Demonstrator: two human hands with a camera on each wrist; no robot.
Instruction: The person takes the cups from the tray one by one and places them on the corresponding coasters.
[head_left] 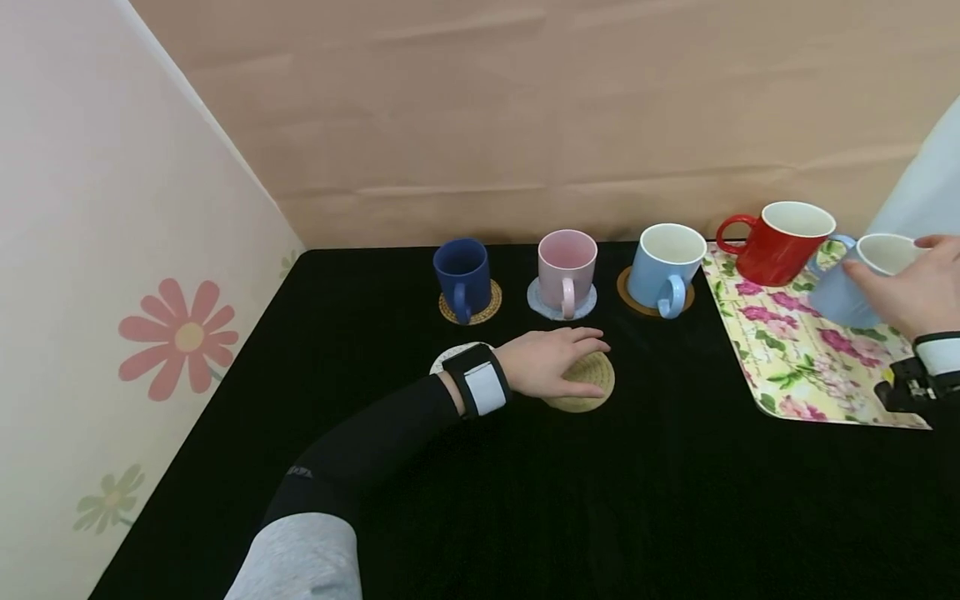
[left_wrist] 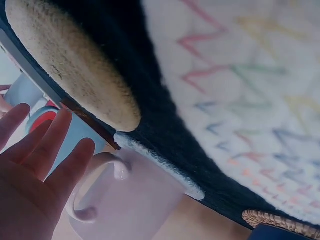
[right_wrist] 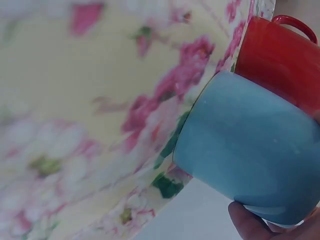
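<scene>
My left hand (head_left: 555,362) hovers over a round tan coaster (head_left: 592,393), fingers spread and holding nothing. Beside the wrist lies a white coaster (head_left: 447,357), partly hidden by the arm; coloured zigzags show on this white coaster (left_wrist: 240,75) in the left wrist view. On the right, my right hand (head_left: 921,287) grips a light blue mug (head_left: 843,293) by its rim, thumb on the near side. The mug is over a floral placemat (head_left: 787,367), next to a red mug (head_left: 776,250). Whether the blue mug's base touches the placemat, I cannot tell.
Along the back of the black table (head_left: 600,500) stand a dark blue mug (head_left: 462,271) on a woven coaster, a pink mug (head_left: 555,275) on a pale blue coaster, and another light blue mug (head_left: 652,275) on a brown coaster. Walls (head_left: 525,125) border the back and left.
</scene>
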